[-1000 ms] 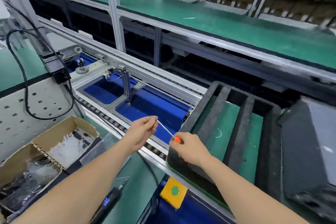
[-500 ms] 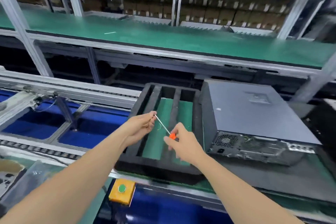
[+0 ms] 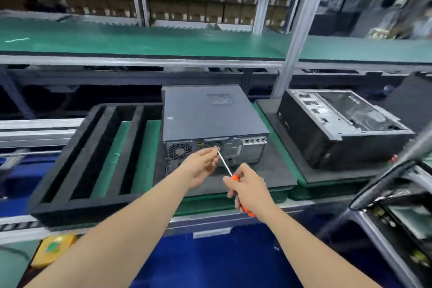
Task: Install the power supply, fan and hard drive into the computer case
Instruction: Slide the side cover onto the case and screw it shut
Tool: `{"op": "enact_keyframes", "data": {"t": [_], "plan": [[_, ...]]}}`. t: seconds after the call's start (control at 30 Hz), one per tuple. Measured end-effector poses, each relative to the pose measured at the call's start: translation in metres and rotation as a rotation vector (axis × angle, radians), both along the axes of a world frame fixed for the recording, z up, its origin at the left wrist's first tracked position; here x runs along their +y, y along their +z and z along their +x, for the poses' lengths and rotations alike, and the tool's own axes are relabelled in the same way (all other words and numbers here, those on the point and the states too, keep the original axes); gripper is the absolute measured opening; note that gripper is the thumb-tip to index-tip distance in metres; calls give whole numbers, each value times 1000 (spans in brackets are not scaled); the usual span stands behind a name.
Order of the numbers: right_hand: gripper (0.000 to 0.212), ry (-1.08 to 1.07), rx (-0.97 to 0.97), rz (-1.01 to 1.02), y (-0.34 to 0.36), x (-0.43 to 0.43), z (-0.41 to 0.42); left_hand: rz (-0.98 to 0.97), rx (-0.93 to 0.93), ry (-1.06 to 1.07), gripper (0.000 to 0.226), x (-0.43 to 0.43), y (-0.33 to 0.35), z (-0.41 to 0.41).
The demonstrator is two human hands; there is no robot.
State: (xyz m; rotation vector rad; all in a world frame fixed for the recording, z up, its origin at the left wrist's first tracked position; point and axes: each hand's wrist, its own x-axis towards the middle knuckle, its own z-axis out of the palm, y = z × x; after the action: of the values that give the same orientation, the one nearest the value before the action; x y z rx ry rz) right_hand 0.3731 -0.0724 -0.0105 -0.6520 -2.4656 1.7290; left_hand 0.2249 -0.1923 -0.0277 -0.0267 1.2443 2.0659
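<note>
A closed grey computer case [image 3: 210, 114] lies on a dark pad at the centre, its rear panel with a fan grille facing me. My right hand [image 3: 250, 188] grips the orange handle of a screwdriver [image 3: 225, 163]. My left hand [image 3: 203, 165] pinches the tip of its metal shaft, just in front of the case's rear panel. A second computer case [image 3: 339, 124], open on top and showing bare metal inside, sits to the right on its own pad.
A black foam tray [image 3: 77, 147] with long slots lies left of the closed case on the green conveyor. A yellow button box [image 3: 55, 249] sits at lower left. A metal frame post [image 3: 297, 28] rises behind. Another open chassis [image 3: 402, 215] juts in at lower right.
The view has swung right from the blue conveyor section to the cases. Both hands, still holding the screwdriver, now sit in front of the closed case's rear panel.
</note>
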Motion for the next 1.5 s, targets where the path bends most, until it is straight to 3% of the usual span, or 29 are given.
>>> {"op": "enact_keyframes", "data": {"t": [0.27,0.57,0.9,1.2,1.5], "plan": [[26,-148,-5,-58,0,55,20,-87,20,-35,21,86,6,22],[25,-210,7,-69,2,72,-3,-94,41,-25,22,115,5,1],[29,-312,-11,-35,5,103,0,-158,73,-167,22,155,11,7],[25,-286,-59,28,13,122,-7,-171,65,-160,35,167,7,-2],[22,-260,-69,104,11,127,-9,-141,51,-69,22,169,-2,-3]]}}
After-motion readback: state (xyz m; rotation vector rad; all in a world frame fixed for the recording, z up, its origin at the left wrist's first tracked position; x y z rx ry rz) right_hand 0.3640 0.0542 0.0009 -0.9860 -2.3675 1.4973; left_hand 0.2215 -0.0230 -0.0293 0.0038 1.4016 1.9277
